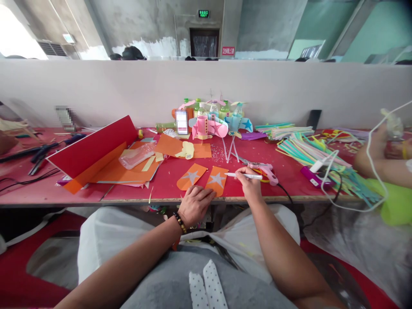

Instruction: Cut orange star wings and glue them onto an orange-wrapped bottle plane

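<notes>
In my right hand (251, 183) is a white pen (231, 174), gripped between the fingers with its tip at the upper right edge of an orange paper piece (221, 189). That piece carries a silvery-grey star (216, 177). My left hand (195, 205) lies over the piece's lower end, fingers stretched out and pressing on it. Just to the left is a second orange piece (183, 184) with a rounded end and a similar star (192, 176). Behind my right hand lies a pink glue gun (268, 171), with scissors (254, 164) partly hidden beside it.
Decorated bottle models (202, 124) stand at the back beside a phone (182, 122). A red board (96, 146) leans over orange sheets (128, 171) on the left. Pastel strips (309, 150), a purple power bank (315, 177) and a white cable lie right, near another person's arm (376, 159).
</notes>
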Demonstrator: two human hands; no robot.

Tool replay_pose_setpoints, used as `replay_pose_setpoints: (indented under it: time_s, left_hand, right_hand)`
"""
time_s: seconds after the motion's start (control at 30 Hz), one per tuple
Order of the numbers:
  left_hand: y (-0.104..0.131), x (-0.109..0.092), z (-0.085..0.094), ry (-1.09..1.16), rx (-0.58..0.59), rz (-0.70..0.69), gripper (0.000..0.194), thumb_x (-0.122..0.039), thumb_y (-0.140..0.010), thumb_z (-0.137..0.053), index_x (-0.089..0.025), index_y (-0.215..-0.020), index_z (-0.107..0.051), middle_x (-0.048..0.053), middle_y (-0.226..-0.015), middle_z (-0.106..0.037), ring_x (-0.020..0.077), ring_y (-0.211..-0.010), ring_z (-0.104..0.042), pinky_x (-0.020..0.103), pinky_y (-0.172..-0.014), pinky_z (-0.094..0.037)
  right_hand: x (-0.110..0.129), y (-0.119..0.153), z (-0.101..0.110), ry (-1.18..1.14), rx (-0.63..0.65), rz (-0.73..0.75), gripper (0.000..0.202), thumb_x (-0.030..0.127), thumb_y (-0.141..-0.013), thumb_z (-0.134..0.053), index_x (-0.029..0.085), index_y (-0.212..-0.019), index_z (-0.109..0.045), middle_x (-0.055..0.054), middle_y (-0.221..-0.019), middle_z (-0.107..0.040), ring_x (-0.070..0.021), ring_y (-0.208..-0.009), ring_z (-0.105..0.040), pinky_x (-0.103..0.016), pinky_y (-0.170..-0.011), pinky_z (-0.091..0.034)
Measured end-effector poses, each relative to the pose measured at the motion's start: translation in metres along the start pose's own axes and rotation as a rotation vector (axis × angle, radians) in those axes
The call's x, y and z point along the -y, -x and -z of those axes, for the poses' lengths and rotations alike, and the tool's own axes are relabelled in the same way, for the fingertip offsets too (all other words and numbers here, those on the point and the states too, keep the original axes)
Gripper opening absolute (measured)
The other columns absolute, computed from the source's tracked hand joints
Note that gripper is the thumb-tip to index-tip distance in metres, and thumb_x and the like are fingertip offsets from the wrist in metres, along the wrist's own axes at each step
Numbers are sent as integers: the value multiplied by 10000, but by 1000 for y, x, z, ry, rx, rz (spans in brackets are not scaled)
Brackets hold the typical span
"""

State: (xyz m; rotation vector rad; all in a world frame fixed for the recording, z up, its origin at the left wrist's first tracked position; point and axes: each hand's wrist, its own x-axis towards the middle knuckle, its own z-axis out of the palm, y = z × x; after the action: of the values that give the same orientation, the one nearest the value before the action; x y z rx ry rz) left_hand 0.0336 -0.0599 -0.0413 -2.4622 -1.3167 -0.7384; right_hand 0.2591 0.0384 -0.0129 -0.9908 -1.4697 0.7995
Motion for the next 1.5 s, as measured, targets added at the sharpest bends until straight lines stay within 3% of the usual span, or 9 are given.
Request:
replay_pose_setpoints:
  time_s: [0.43, 0.6, 0.73, 0.9, 1.03, 1.23, 1.5]
  left_hand:
    - [1, -1, 1, 21, 3, -30, 427, -215, -923, -478, -198, -1349, -508, 82, -1245, -606, 244, -1111, -512, 448, -1020, -408]
    - [4, 4, 14, 122, -59, -19, 445, -198, -912, -502, -202, -1357, -496, 95, -1304, -573, 249, -1183, -487, 450, -1027, -432]
    - [17, 18, 36, 96, -73, 58, 409, -179, -918, -502, -215, -1324, -524, 87, -1274, -592, 254, -1192, -489, 470, -1035, -438]
    - [45, 35, 50, 19, -109, 192, 385, -176, -926, -496, -204, -1309, -527, 97, -1269, -580, 250, -1197, -506, 480, -1051, -441]
    - [54, 40, 49, -43, -89, 233, 330, -197, -936, -493, -180, -1260, -552, 95, -1235, -597, 243, -1191, -521, 504, -1105, -382]
    - [46, 34, 40, -72, -13, 253, 313, -230, -933, -499, -153, -1226, -580, 101, -1178, -615, 243, -1097, -551, 505, -1088, -393]
    - [31, 11, 27, 24, 46, 119, 408, -244, -939, -481, -147, -1334, -511, 113, -1269, -573, 255, -1123, -502, 455, -1049, -430]
  right_hand:
    - [0, -1, 0, -5, -24, 27, 199, 364, -826, -608, 186, -736, -619, 13, -618, -634, -149, -596, -582, -252, -569, -415]
    - [2, 2, -1, -10, -52, 59, 220, 396, -860, -596, 184, -899, -642, -27, -747, -702, -179, -695, -658, -286, -640, -504]
    - [6, 16, -4, 122, 25, 237, 283, 344, -932, -520, 197, -1154, -616, -59, -832, -745, -203, -822, -705, -327, -774, -548]
    - [8, 35, -14, 249, 245, 479, 274, 238, -957, -479, 210, -1207, -588, -89, -966, -743, -197, -889, -707, -325, -840, -556]
    - [7, 39, -18, 339, 332, 597, 274, 209, -949, -487, 204, -1208, -577, -100, -943, -738, -213, -870, -702, -356, -829, -557]
    - [3, 40, -18, 409, 393, 656, 278, 166, -931, -504, 201, -1197, -574, -102, -973, -734, -214, -871, -699, -356, -807, -559]
    - [3, 46, -17, 418, 393, 618, 265, 172, -937, -489, 188, -1185, -580, -109, -992, -736, -209, -894, -708, -347, -831, -566]
